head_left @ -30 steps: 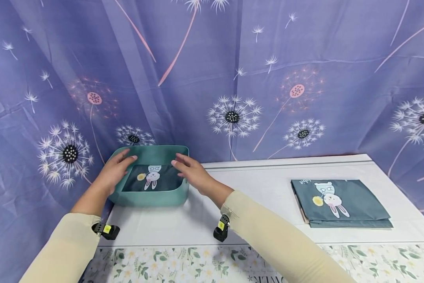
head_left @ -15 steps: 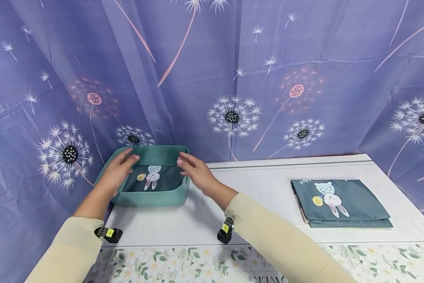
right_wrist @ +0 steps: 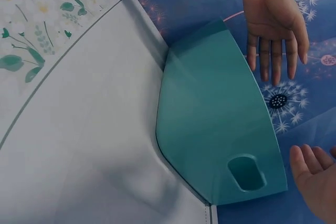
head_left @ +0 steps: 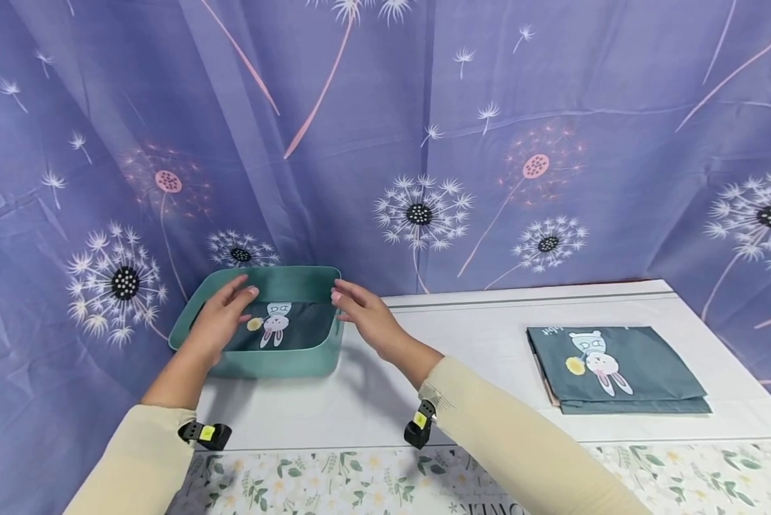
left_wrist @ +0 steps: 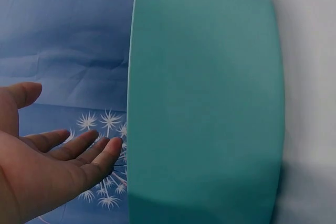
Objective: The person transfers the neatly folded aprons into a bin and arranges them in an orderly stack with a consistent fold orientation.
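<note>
Fingers loose and empty, a left hand (head_left: 220,322) hangs over the green bin (head_left: 282,364), a right hand (head_left: 370,316) beside it; a rabbit-print cloth (head_left: 298,329) lies inside; lifting clear of the bin should avoid jolts.

Left arm (head_left: 169,390), one: cream sleeve (head_left: 131,461), slanting up from lower left; wrist (head_left: 182,368) bare beyond the cuff. Left hand (head_left: 218,325): fingers (left_wrist: 105,160) extended, slightly bent, thumb (left_wrist: 32,93) held apart. Right arm (head_left: 527,440), one: matching sleeve, reaching up and leftward from lower right. Right hand (head_left: 374,323): fingers loosely extended. Hands, a pair: apart, nearly level, palms turned inward.
</note>
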Action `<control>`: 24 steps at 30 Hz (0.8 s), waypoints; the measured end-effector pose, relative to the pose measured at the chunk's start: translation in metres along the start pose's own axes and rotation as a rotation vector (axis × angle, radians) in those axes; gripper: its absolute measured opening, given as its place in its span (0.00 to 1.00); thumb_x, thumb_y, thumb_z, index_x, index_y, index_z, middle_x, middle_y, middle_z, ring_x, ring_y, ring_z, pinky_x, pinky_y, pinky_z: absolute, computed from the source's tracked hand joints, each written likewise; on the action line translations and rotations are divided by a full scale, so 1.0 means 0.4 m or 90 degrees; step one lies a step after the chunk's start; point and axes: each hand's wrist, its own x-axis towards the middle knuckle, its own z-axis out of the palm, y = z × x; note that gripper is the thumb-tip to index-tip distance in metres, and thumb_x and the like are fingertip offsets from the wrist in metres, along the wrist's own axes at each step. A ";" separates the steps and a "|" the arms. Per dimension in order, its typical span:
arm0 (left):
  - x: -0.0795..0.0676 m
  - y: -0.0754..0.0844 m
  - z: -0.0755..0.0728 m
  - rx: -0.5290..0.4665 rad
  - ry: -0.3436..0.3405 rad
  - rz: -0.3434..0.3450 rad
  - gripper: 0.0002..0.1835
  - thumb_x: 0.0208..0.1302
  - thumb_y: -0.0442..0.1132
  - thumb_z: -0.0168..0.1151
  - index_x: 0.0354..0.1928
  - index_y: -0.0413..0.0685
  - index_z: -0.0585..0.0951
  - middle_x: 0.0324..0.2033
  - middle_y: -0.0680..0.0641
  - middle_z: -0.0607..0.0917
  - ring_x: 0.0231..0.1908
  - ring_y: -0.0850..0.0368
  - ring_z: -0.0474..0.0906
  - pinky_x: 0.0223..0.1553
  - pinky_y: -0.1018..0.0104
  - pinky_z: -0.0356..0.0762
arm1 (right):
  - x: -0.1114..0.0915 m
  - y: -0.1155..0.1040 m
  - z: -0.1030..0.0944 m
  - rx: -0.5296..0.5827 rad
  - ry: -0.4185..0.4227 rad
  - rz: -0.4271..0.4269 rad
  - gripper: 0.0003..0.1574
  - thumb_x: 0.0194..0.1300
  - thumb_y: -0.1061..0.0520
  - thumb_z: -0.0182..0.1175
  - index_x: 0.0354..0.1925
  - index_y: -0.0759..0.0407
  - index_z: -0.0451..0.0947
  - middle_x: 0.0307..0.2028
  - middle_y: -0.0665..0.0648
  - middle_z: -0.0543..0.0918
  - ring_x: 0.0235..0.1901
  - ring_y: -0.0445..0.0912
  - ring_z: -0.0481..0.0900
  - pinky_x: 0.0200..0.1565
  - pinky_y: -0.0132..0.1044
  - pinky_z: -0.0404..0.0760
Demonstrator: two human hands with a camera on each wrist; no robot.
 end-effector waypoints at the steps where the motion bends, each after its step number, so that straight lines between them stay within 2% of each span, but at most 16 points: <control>1: -0.001 0.001 0.002 -0.001 0.003 -0.003 0.43 0.75 0.65 0.46 0.82 0.57 0.45 0.79 0.37 0.56 0.71 0.32 0.63 0.74 0.39 0.59 | -0.002 0.000 -0.002 0.000 0.000 0.000 0.34 0.78 0.49 0.51 0.75 0.60 0.63 0.73 0.63 0.69 0.70 0.56 0.71 0.68 0.52 0.74; 7: -0.006 0.004 0.015 -0.035 0.006 -0.011 0.40 0.77 0.61 0.46 0.82 0.59 0.46 0.79 0.38 0.55 0.71 0.31 0.64 0.76 0.39 0.54 | -0.013 0.000 -0.013 0.001 0.000 -0.004 0.33 0.78 0.50 0.50 0.74 0.60 0.63 0.72 0.63 0.70 0.71 0.56 0.70 0.69 0.52 0.74; 11: -0.010 0.006 0.020 -0.043 0.008 -0.015 0.40 0.76 0.62 0.46 0.82 0.60 0.46 0.79 0.38 0.55 0.71 0.31 0.64 0.76 0.39 0.53 | -0.019 0.002 -0.020 0.000 0.004 -0.007 0.32 0.78 0.50 0.51 0.74 0.60 0.65 0.71 0.62 0.72 0.70 0.55 0.71 0.68 0.49 0.75; 18: -0.018 0.010 0.034 -0.055 0.003 0.007 0.41 0.75 0.64 0.46 0.82 0.59 0.47 0.77 0.36 0.61 0.72 0.34 0.65 0.75 0.40 0.58 | -0.031 0.006 -0.037 0.001 -0.009 -0.021 0.33 0.79 0.52 0.49 0.75 0.64 0.61 0.72 0.65 0.69 0.71 0.57 0.69 0.69 0.54 0.72; 24: -0.021 0.009 0.048 -0.070 -0.001 0.011 0.40 0.76 0.63 0.46 0.82 0.58 0.48 0.76 0.37 0.61 0.71 0.34 0.66 0.75 0.41 0.59 | -0.041 0.010 -0.048 -0.007 0.000 -0.020 0.32 0.79 0.51 0.50 0.74 0.62 0.63 0.73 0.63 0.69 0.72 0.54 0.68 0.69 0.50 0.74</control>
